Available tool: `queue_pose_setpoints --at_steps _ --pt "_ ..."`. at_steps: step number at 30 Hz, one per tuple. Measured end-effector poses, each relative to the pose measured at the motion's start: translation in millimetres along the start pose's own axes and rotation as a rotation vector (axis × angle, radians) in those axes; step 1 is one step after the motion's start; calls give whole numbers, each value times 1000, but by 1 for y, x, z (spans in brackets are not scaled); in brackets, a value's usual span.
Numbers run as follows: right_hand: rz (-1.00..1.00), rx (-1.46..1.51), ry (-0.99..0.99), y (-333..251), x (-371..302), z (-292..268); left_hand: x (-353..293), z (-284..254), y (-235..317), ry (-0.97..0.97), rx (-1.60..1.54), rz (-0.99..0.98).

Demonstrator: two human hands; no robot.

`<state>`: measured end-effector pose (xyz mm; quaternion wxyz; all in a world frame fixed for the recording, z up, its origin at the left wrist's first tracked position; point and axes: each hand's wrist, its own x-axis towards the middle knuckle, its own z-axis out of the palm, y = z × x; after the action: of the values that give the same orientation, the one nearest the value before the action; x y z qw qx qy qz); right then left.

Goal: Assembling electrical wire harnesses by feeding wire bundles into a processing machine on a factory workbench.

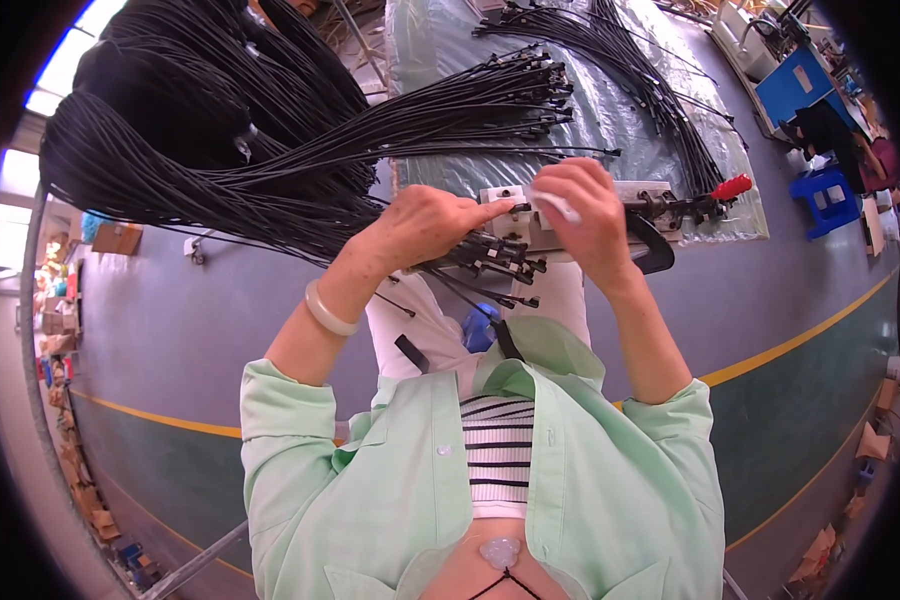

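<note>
My left hand (425, 228) reaches in with its index finger stretched along a small black connector (520, 208) at the pale block of a metal bench fixture (545, 240). Its other fingers are curled, and a black cable seems to run beneath them. Just to the right, my right hand (592, 222) is closed, with a small white piece (558, 206), its kind unclear, between thumb and fingers. Beyond it, the fixture's toggle clamp ends in a red handle (732, 187). Several black cable ends (505, 262) hang over the near edge below my left hand.
A thick bundle of black cables (170, 130) hangs at the left and spreads onto the plastic-covered table (440, 175). Another cable bundle (660, 95) lies at the far right of it. A blue stool (825, 200) and a seated person (840, 140) are off to the right.
</note>
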<state>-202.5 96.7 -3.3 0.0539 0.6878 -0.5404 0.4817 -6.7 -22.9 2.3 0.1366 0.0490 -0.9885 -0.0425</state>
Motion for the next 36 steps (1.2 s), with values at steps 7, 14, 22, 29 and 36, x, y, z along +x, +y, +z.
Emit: queue_pose_setpoints --at_steps 7,14,22,29,36 --pt "111 -76 246 21 -13 -52 16 -5 10 -61 111 87" --pt "327 -195 812 52 -11 -86 15 -8 7 -187 34 30" --pt "645 93 377 64 -16 -90 14 -10 13 -180 12 -23" --pt "369 -182 111 63 -21 -74 5 2 12 -106 -65 -85" --pt "546 785 713 95 -23 -121 -6 -12 25 37 -675 -171"
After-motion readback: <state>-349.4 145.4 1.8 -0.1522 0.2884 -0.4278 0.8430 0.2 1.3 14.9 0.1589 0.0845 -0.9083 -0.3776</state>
